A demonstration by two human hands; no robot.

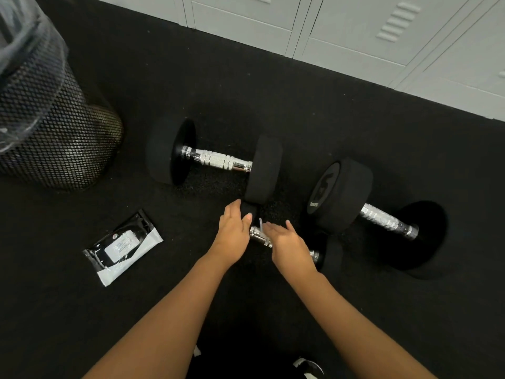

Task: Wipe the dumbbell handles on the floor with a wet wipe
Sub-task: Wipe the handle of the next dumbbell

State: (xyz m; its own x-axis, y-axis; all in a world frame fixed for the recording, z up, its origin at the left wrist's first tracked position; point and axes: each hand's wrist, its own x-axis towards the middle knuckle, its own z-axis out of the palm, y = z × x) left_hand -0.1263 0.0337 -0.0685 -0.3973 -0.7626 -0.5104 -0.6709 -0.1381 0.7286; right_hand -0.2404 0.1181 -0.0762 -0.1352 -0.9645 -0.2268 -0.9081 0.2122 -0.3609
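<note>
Writing on pack (123,246) unreadable. Centre frame: left hand (234,233) grips small dumbbell (287,246) end; right hand (291,247) covers handle, fingers loosely apart.

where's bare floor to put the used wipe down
Free: black rubber floor between the grey lockers and the far chrome-handled dumbbell. Crowded: around both hands, left hand and right hand, among three dumbbells.

Wipes pack (123,247) lies left of three dumbbells (213,160)
</note>
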